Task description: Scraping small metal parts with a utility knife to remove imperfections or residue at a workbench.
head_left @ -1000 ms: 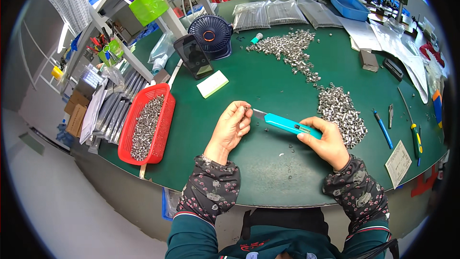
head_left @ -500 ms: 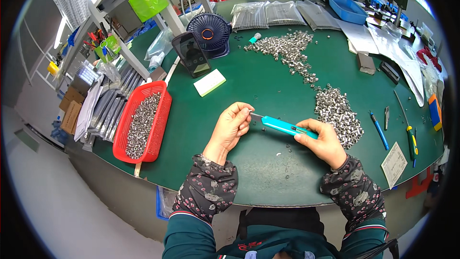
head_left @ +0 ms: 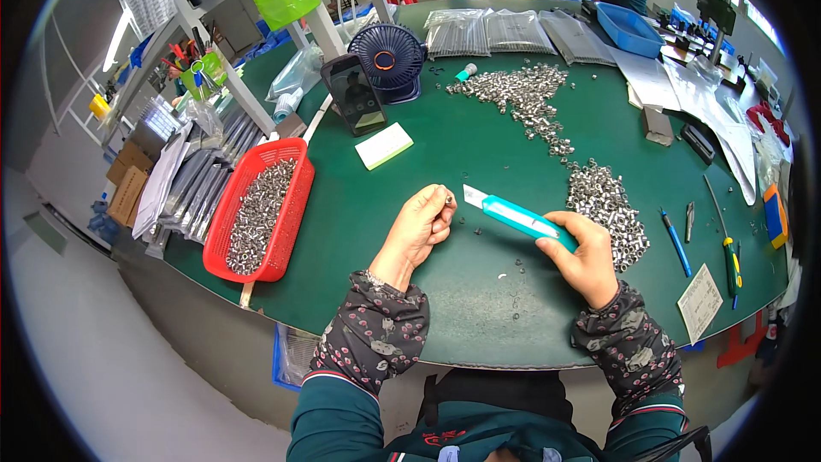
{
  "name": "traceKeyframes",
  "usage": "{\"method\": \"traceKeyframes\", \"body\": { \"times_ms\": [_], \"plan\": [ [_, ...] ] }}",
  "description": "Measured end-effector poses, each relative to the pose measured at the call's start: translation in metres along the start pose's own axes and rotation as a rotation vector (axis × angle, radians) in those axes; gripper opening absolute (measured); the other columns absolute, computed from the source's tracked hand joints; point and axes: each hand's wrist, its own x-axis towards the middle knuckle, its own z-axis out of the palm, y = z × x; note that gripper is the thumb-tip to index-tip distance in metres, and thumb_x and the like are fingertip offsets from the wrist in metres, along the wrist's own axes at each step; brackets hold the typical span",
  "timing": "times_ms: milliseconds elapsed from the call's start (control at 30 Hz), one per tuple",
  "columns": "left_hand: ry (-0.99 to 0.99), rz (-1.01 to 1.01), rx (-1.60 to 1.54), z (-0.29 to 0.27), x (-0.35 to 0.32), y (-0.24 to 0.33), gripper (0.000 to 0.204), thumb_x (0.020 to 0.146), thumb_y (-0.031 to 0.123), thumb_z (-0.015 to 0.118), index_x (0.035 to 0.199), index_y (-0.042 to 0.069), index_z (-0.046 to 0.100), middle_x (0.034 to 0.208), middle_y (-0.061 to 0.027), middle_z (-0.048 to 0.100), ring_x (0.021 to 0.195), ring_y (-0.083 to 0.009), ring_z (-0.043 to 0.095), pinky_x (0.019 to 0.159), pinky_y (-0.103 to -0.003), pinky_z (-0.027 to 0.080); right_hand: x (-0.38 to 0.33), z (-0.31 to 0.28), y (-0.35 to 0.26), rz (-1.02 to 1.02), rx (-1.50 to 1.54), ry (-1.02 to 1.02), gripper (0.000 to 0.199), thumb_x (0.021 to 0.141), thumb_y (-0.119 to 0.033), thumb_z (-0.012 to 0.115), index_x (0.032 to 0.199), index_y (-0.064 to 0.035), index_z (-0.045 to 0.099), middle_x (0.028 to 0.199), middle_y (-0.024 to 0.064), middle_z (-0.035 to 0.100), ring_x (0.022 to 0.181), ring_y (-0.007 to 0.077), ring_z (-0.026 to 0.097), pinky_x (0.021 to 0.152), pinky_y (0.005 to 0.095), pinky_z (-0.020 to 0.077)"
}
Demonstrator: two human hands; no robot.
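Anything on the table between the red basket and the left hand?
Nothing: in the head view the stretch of green table between the red basket and the left hand is bare. The white pad lies farther back, off that line.

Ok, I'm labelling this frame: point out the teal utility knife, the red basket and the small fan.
teal utility knife point(head_left: 519, 217), head view, middle of its handle
red basket point(head_left: 301, 194), head view, right rim
small fan point(head_left: 387, 60), head view, centre of its grille
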Motion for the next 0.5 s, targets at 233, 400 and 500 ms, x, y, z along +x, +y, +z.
{"method": "traceKeyframes", "body": {
  "times_ms": [233,400,500],
  "plan": [
    [0.009,-0.001,0.024,0.0046,-0.0013,0.0004,0.024,0.088,0.025,0.043,0.076,0.004,0.048,0.060,0.0016,0.041,0.044,-0.0018,0.029,0.034,-0.015,0.023,-0.0009,0.0000,0.0021,0.100,0.032,-0.170,0.024,0.066,-0.014,0.066,0.085,-0.0017,0.059,0.073,0.0125,0.059,0.064,0.0258,0.058,0.057,0.0317,0.0449],
    [0.017,-0.062,0.078,0.0026,-0.0011,0.0015,0.022,0.088,0.023,0.043,0.078,0.004,0.048,0.062,0.0010,0.042,0.044,-0.0017,0.031,0.035,-0.014,0.024,0.0031,-0.0051,-0.0004,0.019,0.080,0.095,0.023,0.067,-0.010,0.064,0.086,-0.0001,0.057,0.073,0.0121,0.057,0.062,0.0223,0.056,0.056,0.0290,0.0440],
    [0.009,0.012,-0.003,0.0035,-0.0012,0.0034,0.017,0.088,0.018,0.044,0.086,0.003,0.051,0.069,-0.0020,0.047,0.046,-0.0019,0.033,0.035,-0.014,0.025,0.0005,-0.0018,0.0021,0.014,0.052,0.043,0.024,0.067,-0.011,0.065,0.086,0.0000,0.057,0.074,0.0122,0.058,0.062,0.0228,0.057,0.057,0.0291,0.0440]
  ]
}}
